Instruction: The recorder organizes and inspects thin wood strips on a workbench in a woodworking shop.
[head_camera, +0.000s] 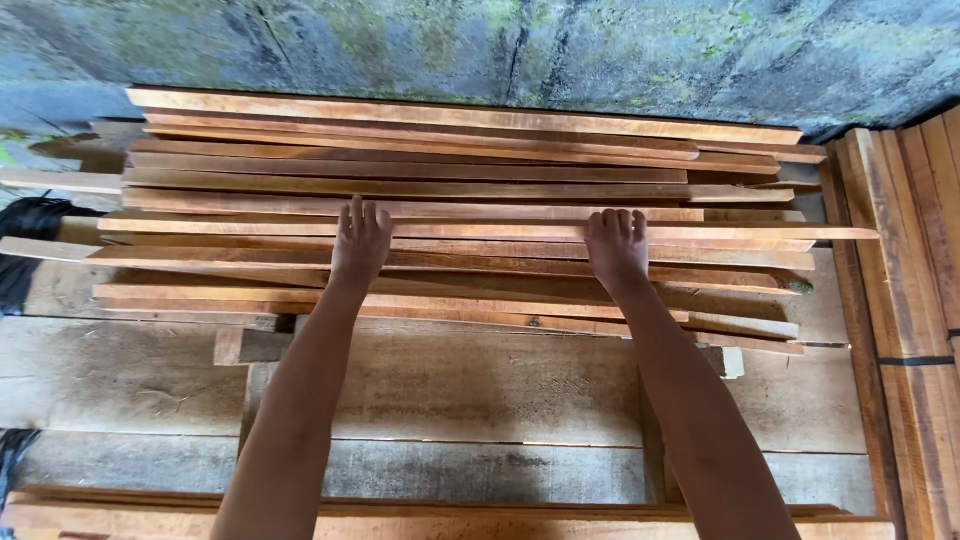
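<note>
grey planks (480, 400) under slat stack (450, 190); mossy wall (480, 45) behind.

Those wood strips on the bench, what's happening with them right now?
A person leans over a pile of thin reddish wood strips lying lengthwise on a rough plank bench. The left hand and right hand both rest palm-down, fingers spread, on strips in the middle of the pile. More boards sit stacked at the right.

Timber yard; stacked sawn slats (450, 190)
</note>
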